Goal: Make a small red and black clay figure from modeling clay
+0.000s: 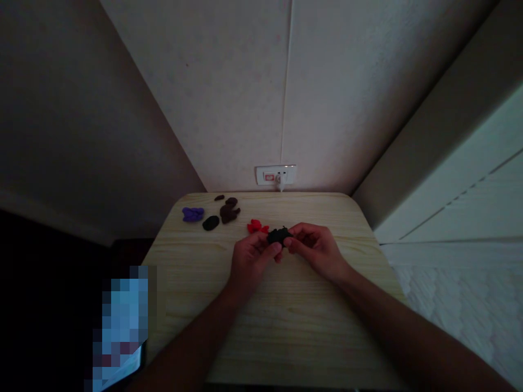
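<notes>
Between the fingertips of both hands is a lump of black modelling clay [279, 236] with an uneven, knobbly outline. My left hand [254, 256] pinches its left side, thumb toward me. On the right side, my right hand [312, 246] grips it between thumb and fingers. Just behind my left fingers lies a piece of red clay [255, 225], partly covered by the hand. Farther left on the wooden tabletop [188, 272] are a purple clay piece [193, 214], a flat black oval [211, 222] and a brown clay lump [229, 213].
Smaller brown bits [231, 201] lie near the table's back left edge. A wall socket [275, 175] with a white plug sits just above the back edge. At the lower left a lit screen [126, 316] is mostly pixelated. A pale cabinet [457, 179] stands on the right.
</notes>
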A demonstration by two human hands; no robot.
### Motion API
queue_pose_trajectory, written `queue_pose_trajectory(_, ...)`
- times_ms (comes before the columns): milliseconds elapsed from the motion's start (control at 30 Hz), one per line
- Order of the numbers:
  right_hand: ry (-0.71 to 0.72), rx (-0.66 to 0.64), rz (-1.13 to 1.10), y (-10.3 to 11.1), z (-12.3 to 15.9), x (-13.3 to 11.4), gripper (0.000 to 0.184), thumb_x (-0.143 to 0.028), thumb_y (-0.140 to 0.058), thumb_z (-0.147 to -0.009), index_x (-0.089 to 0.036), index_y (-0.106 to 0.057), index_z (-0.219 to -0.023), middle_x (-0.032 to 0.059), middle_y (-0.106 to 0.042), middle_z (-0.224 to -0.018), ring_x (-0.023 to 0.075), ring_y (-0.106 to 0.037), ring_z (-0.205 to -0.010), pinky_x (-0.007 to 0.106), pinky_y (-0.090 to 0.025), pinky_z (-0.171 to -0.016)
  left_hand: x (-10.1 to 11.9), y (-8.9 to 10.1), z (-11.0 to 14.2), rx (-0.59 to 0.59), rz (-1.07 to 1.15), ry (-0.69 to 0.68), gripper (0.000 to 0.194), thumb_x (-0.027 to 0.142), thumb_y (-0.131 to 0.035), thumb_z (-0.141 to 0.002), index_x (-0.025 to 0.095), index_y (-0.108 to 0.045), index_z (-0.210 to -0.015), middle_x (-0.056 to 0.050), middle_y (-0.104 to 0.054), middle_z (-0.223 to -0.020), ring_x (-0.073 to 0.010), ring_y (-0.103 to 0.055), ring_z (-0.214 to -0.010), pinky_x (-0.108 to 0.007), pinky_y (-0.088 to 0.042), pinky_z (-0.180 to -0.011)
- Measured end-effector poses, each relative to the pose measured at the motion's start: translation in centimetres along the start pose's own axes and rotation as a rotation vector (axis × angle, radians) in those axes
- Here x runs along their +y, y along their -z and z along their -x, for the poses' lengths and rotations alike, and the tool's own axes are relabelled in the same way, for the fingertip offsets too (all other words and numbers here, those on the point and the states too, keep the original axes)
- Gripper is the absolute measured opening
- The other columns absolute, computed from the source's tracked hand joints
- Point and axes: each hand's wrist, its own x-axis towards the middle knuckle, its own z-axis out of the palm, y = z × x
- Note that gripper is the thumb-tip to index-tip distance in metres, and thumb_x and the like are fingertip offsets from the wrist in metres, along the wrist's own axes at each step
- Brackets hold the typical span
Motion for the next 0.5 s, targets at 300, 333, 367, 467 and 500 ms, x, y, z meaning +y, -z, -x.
queue_pose_trajectory(300, 0.210, -0.035, 0.124, -0.01, 0.61, 0.40, 0.043, -0.029, -0.079, -0.087, -0.023, -0.066, -0.128, 0.0003, -0.070, -0.080, 0.0140, -0.065, -0.071, 0.027, -0.054, -0.068, -0.26, -0.08, -0.33, 0.021, 0.056, 0.028, 0.019, 0.034, -0.081, -0.081, 0.016, -0.077, -0.086, -0.004, -0.076, -0.080, -0.0148, -0.067, -0.069, -0.027, -0.055, -0.068)
queue_pose_trajectory(333, 0.255, -0.048, 0.186, -0.02, 0.71, 0.30, 0.048, -0.027, -0.076, -0.089, -0.023, -0.063, -0.135, 0.0007, -0.070, -0.082, 0.0141, -0.064, -0.071, 0.028, -0.054, -0.069, -0.34, -0.01, -0.33, 0.016, 0.068, 0.038, 0.018, 0.034, -0.080, -0.082, 0.016, -0.078, -0.085, -0.004, -0.076, -0.080, -0.0148, -0.067, -0.069, -0.027, -0.054, -0.069)
queue_pose_trajectory(367, 0.302, -0.063, 0.255, -0.03, 0.80, 0.18, 0.048, -0.026, -0.073, -0.092, -0.024, -0.062, -0.138, 0.0011, -0.069, -0.082, 0.0143, -0.064, -0.072, 0.028, -0.053, -0.070, -0.44, 0.05, -0.33, 0.013, 0.087, 0.050, 0.018, 0.033, -0.080, -0.082, 0.016, -0.078, -0.086, -0.004, -0.076, -0.080, -0.0149, -0.068, -0.070, -0.027, -0.054, -0.069)
queue_pose_trajectory(467, 0.446, -0.088, 0.419, -0.12, 0.91, -0.12, 0.043, -0.025, -0.068, -0.096, -0.025, -0.064, -0.139, 0.0019, -0.067, -0.082, 0.0147, -0.061, -0.072, 0.029, -0.052, -0.069, -0.74, 0.12, -0.31, 0.000, 0.159, 0.085, 0.017, 0.032, -0.081, -0.082, 0.017, -0.080, -0.090, -0.004, -0.077, -0.081, -0.0155, -0.069, -0.074, -0.026, -0.055, -0.072)
queue_pose_trajectory(500, 0.489, -0.089, 0.450, -0.16, 0.91, -0.16, 0.044, -0.024, -0.067, -0.097, -0.025, -0.063, -0.140, 0.0020, -0.067, -0.082, 0.0148, -0.060, -0.072, 0.029, -0.051, -0.069, -0.80, 0.10, -0.31, -0.002, 0.180, 0.092, 0.018, 0.032, -0.081, -0.081, 0.017, -0.080, -0.091, -0.004, -0.077, -0.082, -0.0156, -0.070, -0.076, -0.026, -0.055, -0.073)
